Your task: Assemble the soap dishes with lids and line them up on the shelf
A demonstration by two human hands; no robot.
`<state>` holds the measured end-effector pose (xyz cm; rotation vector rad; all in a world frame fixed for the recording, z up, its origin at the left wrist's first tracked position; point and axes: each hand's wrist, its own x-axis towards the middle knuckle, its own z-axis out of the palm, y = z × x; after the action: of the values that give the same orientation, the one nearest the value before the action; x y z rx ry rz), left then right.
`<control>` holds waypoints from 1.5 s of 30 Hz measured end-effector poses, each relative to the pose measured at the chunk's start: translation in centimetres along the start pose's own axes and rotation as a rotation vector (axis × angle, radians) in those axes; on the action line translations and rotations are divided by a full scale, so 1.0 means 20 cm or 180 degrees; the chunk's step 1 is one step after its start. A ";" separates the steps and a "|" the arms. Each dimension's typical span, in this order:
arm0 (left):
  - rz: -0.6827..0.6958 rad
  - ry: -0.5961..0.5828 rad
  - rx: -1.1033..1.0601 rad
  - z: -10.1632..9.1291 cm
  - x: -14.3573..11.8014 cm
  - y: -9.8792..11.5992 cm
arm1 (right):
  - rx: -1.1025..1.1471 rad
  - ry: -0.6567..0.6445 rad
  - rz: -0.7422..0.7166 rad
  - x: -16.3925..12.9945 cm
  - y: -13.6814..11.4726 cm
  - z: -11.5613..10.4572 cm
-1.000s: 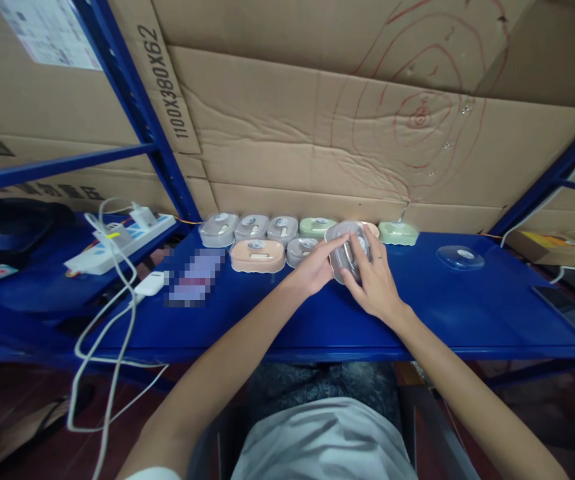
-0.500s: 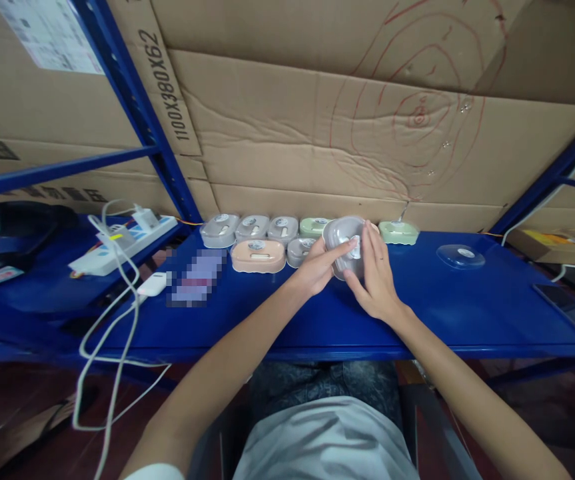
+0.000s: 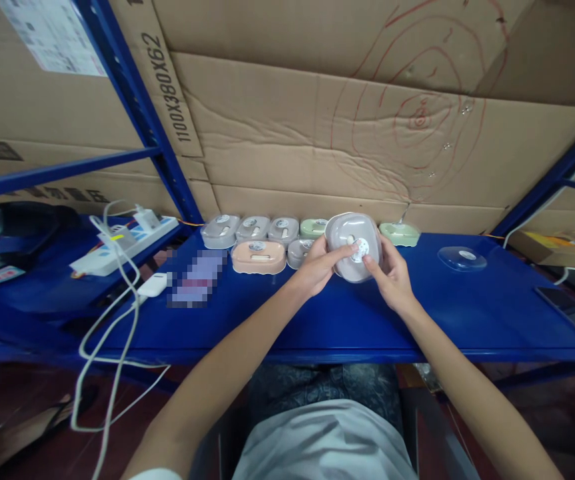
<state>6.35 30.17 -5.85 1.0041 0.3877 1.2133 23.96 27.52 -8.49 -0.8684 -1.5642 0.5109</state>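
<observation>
Above the blue table, I hold a grey oval plastic box with a clear lid (image 3: 343,230) tilted up between both hands. A round white sticker shows on its lid. My left hand (image 3: 318,268) grips the left side, its thumb lying against the sticker. On the other side, my right hand (image 3: 392,277) is wrapped around the edge, with its thumb at the sticker's lower right. Just left of my hands stand a peach box (image 3: 258,257) and a partly hidden grey box (image 3: 297,253). A green box (image 3: 400,234) stands behind my right hand.
Several grey boxes (image 3: 252,229) and another green box (image 3: 313,228) line the back. A loose clear lid (image 3: 462,258) lies to the right, near a dark phone (image 3: 572,312). At left are a power strip (image 3: 117,250), white cables (image 3: 112,387) and a pixelated flat object (image 3: 198,279).
The grey box has turned so its lid faces me more. My right hand has shifted from lying flat across the lid to gripping the box's right edge.
</observation>
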 end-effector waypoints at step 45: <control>-0.0068 -0.0069 0.0155 -0.04 0.03 0.07 | -0.1886 0.0484 0.0156 0.05 0.00 -0.60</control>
<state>5.08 31.05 -4.98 1.0517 0.4116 1.1777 35.55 26.53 -5.60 -1.3600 -1.5753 -0.0005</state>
